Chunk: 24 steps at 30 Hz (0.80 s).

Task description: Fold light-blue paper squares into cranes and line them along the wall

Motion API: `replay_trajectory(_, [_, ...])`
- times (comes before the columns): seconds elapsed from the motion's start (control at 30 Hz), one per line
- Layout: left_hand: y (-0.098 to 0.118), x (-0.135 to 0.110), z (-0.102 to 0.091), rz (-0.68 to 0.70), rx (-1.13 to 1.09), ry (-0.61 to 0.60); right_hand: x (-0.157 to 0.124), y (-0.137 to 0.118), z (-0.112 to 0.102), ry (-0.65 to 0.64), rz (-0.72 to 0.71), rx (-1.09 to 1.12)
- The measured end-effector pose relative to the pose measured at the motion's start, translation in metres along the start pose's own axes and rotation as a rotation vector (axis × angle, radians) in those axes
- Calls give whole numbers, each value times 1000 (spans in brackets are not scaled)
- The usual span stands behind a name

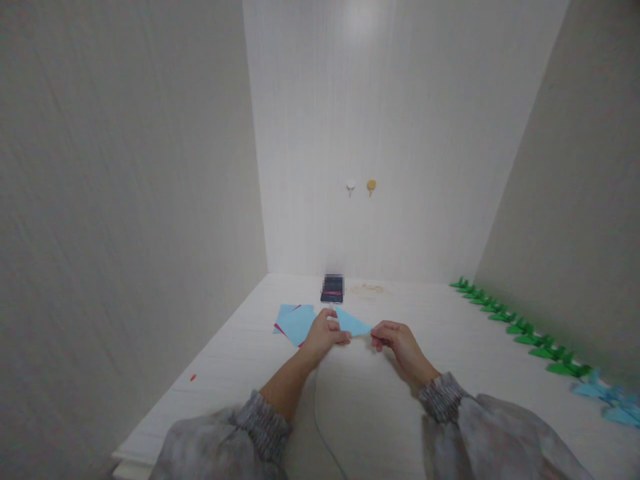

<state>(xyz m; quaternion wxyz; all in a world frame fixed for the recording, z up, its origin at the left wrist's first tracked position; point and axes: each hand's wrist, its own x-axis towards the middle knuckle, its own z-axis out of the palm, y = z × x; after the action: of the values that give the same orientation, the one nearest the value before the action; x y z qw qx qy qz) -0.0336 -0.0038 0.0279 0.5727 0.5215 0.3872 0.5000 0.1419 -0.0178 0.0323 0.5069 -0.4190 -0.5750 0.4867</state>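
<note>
A folded light blue paper sheet (pixel 353 323) is held between both hands just above the white table (pixel 465 347). My left hand (pixel 324 335) pinches its left end with closed fingers. Its right tip is gripped by my right hand (pixel 397 343), fingers curled shut. A small stack of light blue sheets (pixel 295 322), with a red edge showing beneath, lies flat on the table just left of my left hand.
A dark phone (pixel 333 289) stands at the back of the table against the wall. Several green folded paper figures (pixel 520 330) line the right wall, then blue ones (pixel 610 400). A thin cable (pixel 320 427) runs toward me. Two wall hooks (pixel 361 187) are above.
</note>
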Motion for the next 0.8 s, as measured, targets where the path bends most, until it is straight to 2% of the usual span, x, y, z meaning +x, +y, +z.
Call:
replay_trajectory(0.13, [0, 0, 0, 15, 32, -20, 1, -3, 1, 65, -82, -4])
replay_trajectory(0.23, [-4, 1, 2, 22, 94, -93, -1, -5, 5, -26, -82, -95])
replay_trajectory(0.33, [-10, 5, 5, 34, 131, -111, -2, -2, 8, -96, -107, -291])
replay_trajectory(0.5, [-12, 7, 10, 41, 108, -42, -4, 3, 6, 6, -292, -596])
replay_trajectory(0.57, [-9, 6, 14, 54, 100, -51, -5, 3, 5, 25, -351, -670])
replay_trajectory(0.7, [-2, 3, 21, 91, 54, -95, -5, 2, 7, 11, -390, -711])
replay_trajectory(0.8, [0, 3, 22, 82, 12, -86, -7, 0, 9, -50, -329, -611])
